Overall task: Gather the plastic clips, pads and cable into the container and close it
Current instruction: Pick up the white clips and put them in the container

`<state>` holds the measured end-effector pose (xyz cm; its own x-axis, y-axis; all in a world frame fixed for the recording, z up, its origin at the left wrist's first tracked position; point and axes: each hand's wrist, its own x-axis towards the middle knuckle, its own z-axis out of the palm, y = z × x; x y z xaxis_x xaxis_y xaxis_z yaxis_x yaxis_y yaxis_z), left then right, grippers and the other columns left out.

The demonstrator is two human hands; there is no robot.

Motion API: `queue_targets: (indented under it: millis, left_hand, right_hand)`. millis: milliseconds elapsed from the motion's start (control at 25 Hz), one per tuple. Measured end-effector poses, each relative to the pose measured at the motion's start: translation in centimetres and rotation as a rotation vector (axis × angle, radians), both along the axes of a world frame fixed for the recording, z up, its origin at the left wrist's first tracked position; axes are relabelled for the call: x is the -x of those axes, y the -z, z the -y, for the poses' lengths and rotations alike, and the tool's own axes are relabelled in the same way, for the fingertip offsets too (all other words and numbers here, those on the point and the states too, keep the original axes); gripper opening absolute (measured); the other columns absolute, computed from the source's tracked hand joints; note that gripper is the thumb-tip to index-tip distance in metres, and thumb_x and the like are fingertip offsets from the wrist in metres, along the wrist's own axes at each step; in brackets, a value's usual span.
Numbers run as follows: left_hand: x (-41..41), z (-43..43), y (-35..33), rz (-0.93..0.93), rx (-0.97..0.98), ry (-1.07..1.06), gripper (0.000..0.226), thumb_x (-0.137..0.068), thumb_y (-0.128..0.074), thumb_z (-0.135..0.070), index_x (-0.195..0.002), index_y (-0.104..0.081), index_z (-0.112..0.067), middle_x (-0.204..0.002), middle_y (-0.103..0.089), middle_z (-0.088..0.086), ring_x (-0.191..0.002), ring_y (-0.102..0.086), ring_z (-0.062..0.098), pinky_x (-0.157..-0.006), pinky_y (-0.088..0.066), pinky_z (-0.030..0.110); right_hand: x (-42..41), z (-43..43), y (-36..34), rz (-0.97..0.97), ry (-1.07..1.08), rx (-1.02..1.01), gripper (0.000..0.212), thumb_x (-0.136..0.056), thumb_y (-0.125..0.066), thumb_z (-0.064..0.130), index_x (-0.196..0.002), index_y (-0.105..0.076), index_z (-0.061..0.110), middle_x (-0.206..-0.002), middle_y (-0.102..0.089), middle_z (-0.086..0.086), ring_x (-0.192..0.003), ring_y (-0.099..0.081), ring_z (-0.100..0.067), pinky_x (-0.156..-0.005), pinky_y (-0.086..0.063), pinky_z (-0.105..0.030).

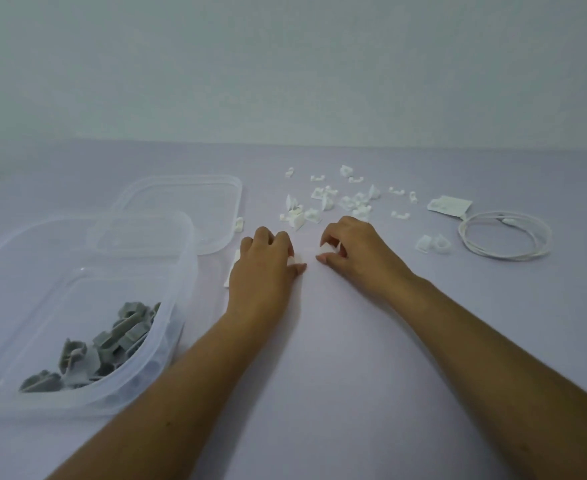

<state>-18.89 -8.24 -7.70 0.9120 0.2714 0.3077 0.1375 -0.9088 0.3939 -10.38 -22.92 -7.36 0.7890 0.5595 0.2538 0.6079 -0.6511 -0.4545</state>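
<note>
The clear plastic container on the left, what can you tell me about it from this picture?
The container is a translucent, rounded-rectangular plastic tub with a broad rim, standing upright and open on the lilac table, at the near left, partly cut off by the picture's edge. A heap of grey clips lies inside, toward its near side. Its lid lies flat just behind it. The left forearm passes close by its wall; contact is unclear.
</note>
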Motion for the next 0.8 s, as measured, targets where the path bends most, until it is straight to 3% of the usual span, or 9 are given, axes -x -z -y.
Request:
queue_targets:
  millis: [80, 160, 320, 400, 440, 480, 560, 640, 800]
  left_hand:
    - [-0.6, -0.2, 0.3, 0.088, 0.048, 0.030, 0.023, -0.091, -0.059, -0.033, -0.098, -0.058, -0.011, -0.105, -0.053, 0.002, -0.100, -0.047, 0.020, -0.075, -0.046, 0.030]
    - [-1.6, -0.5, -0.1, 0.180, 0.308, 0.018, 0.020, -0.091, -0.062, -0.030, -0.094, -0.059, -0.010, -0.097, -0.059, 0.000, -0.093, -0.053, 0.017, -0.072, -0.043, 0.022]
    - [-4.4, -0.6, -2.3, 0.293, 1.397, -0.136, 0.009, -0.094, -0.057, -0.020, -0.092, -0.058, -0.011, -0.092, -0.066, 0.004, -0.094, -0.067, 0.019, -0.079, -0.053, 0.025]
    - [-5.7, -0.9, -3.1, 0.350, 1.843, -0.218, 0.006, -0.095, -0.052, -0.011, -0.089, -0.054, -0.011, -0.085, -0.060, 0.006, -0.080, -0.066, 0.019, -0.059, -0.051, 0.021]
    - [-6.3, -1.1, -3.1, 0.374, 1.892, -0.247, 0.005, -0.094, -0.053, -0.011, -0.089, -0.053, -0.012, -0.082, -0.056, 0.004, -0.072, -0.062, 0.016, -0.051, -0.046, 0.019]
    - [-6.8, -1.4, -2.9, 0.376, 1.772, -0.261, 0.005, -0.092, -0.055, -0.015, -0.088, -0.053, -0.014, -0.081, -0.054, 0.002, -0.067, -0.057, 0.014, -0.050, -0.044, 0.020]
    - [-7.7, -1.9, -1.7, 0.297, 1.127, -0.244, 0.012, -0.088, -0.061, -0.028, -0.091, -0.054, -0.019, -0.081, -0.054, -0.003, -0.071, -0.054, 0.011, -0.060, -0.045, 0.019]
    - [-8.1, -1.9, -0.3, 0.250, 0.568, -0.149, 0.024, -0.085, -0.066, -0.036, -0.097, -0.056, -0.018, -0.084, -0.054, -0.002, -0.071, -0.050, 0.005, -0.060, -0.037, 0.015]
    - [-8.7, -1.7, 0.8, 0.124, 0.272, -0.071, 0.025, -0.087, -0.062, -0.037, -0.103, -0.060, -0.017, -0.102, -0.053, -0.001, -0.083, -0.053, 0.012, -0.064, -0.036, 0.021]
  right_hand:
    - [-0.6, 0.1, 0.1, -0.048, 0.010, -0.057, 0.015, -0.086, -0.068, 0.027, -0.093, -0.062, 0.015, -0.084, -0.054, 0.001, -0.067, -0.049, -0.005, -0.064, -0.042, -0.020]
    - [-1.3, -0.2, -0.5, -0.286, 0.062, -0.362, 0.010, -0.088, -0.066, 0.021, -0.091, -0.061, 0.013, -0.077, -0.056, -0.002, -0.056, -0.054, -0.004, -0.054, -0.047, -0.017]
    - [-3.0, -0.9, -2.9, -0.938, 0.233, -1.122, 0.013, -0.094, -0.049, 0.005, -0.088, -0.061, 0.003, -0.078, -0.054, -0.009, -0.067, -0.064, -0.019, -0.058, -0.055, -0.022]
    - [-4.2, -1.2, -3.3, -0.894, 0.262, -1.051, 0.008, -0.091, -0.054, 0.007, -0.088, -0.061, 0.003, -0.078, -0.056, -0.007, -0.067, -0.061, -0.016, -0.059, -0.054, -0.021]
    - [-4.7, -1.5, -3.0, -0.775, 0.267, -0.907, 0.007, -0.089, -0.058, 0.009, -0.090, -0.063, 0.004, -0.079, -0.059, -0.005, -0.066, -0.059, -0.014, -0.061, -0.052, -0.021]
    - [-5.3, -1.8, -2.5, -0.612, 0.264, -0.738, 0.009, -0.087, -0.062, 0.013, -0.092, -0.065, 0.007, -0.079, -0.061, -0.001, -0.065, -0.056, -0.010, -0.064, -0.048, -0.019]
    - [-6.1, -2.4, -1.7, -0.286, 0.223, -0.469, 0.012, -0.084, -0.067, 0.018, -0.094, -0.067, 0.012, -0.076, -0.059, 0.003, -0.066, -0.053, -0.006, -0.064, -0.042, -0.010]
    - [-6.7, -3.0, -1.0, -0.071, 0.149, -0.274, 0.018, -0.083, -0.069, 0.022, -0.099, -0.065, 0.014, -0.079, -0.058, 0.001, -0.074, -0.054, -0.011, -0.068, -0.045, -0.018]
    - [-6.9, -3.7, -0.1, 0.070, 0.126, 0.000, 0.020, -0.089, -0.061, 0.028, -0.106, -0.060, 0.018, -0.101, -0.057, -0.001, -0.095, -0.055, -0.017, -0.075, -0.049, -0.034]
